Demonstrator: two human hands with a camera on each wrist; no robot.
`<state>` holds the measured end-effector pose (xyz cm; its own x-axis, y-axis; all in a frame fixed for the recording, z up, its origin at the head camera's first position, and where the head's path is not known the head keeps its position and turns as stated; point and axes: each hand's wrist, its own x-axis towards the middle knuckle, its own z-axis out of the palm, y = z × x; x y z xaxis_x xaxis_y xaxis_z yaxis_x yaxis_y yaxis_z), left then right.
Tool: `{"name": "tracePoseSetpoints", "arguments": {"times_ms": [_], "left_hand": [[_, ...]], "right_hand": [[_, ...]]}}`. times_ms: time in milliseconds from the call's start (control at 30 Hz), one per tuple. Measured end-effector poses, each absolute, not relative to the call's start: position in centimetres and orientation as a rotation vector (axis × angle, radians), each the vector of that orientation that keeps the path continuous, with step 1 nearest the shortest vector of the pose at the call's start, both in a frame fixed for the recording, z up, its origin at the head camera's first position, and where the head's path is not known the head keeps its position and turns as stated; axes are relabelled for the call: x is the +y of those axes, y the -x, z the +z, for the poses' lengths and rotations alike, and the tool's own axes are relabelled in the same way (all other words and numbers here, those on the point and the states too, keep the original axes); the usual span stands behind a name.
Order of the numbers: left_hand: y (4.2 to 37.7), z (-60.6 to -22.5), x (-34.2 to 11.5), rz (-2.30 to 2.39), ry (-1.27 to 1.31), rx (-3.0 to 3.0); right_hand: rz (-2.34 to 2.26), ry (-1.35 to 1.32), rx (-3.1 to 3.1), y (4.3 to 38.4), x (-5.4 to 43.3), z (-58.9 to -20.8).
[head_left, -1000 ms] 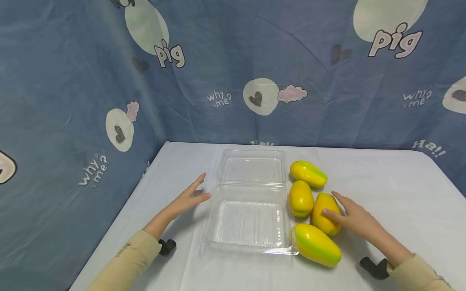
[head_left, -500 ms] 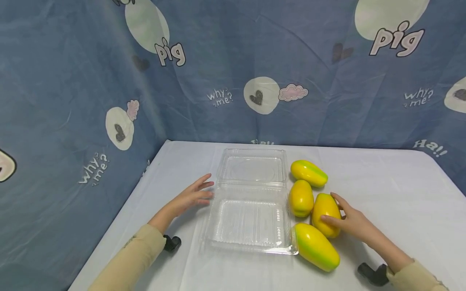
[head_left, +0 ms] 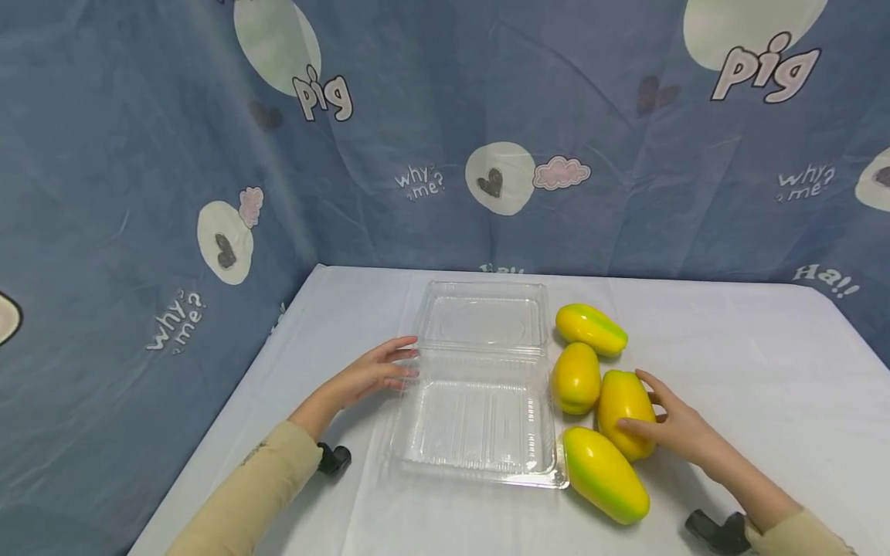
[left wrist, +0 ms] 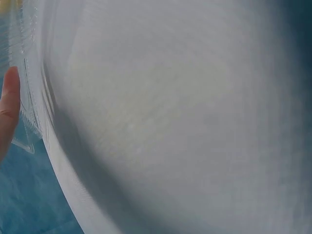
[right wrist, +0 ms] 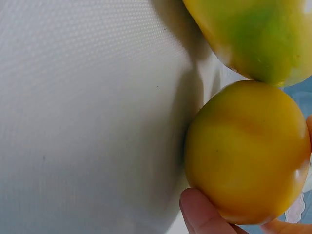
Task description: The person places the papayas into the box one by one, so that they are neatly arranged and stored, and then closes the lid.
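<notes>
A clear plastic clamshell box (head_left: 476, 428) lies unfolded, its lid (head_left: 484, 318) toward the back. My left hand (head_left: 368, 376) reaches its left edge with fingers extended; a fingertip (left wrist: 10, 83) overlaps the plastic in the left wrist view. To the right of the box my right hand (head_left: 684, 436) grips a yellow mango (head_left: 626, 409), thumb on the near side and fingers round the far side. The right wrist view shows this mango (right wrist: 248, 151) up close, with a greener mango (right wrist: 265, 39) against it. Another yellow mango (head_left: 575, 378) stands between it and the box.
A yellow-green mango (head_left: 591, 330) lies behind, beside the lid. In front, a larger mango (head_left: 606, 475) rests at the box's right corner. White cloth covers the table (head_left: 758, 355); a blue printed curtain (head_left: 389, 100) hangs behind and on the left.
My left hand has moved right to the box's edge. My right hand has closed its fingers round the mango, which shifted slightly toward me. The front mango turned a little.
</notes>
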<state>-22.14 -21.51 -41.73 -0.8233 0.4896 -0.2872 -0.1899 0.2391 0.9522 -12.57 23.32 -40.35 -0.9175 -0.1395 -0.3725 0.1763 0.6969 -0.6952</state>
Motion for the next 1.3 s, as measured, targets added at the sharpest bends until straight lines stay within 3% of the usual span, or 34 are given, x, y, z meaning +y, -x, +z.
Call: {"name": "tracePoseSetpoints", "arguments": {"times_ms": [567, 1300], "left_hand": [[22.6, -42.1, -21.8, 1.617, -0.295, 1.937], [22.4, -42.0, -21.9, 1.606, -0.311, 1.901]], "right_hand": [[-1.083, 0.083, 2.546, 12.7, 24.0, -37.8], [-1.099, 0.304, 2.594, 15.2, 20.0, -33.1]]}}
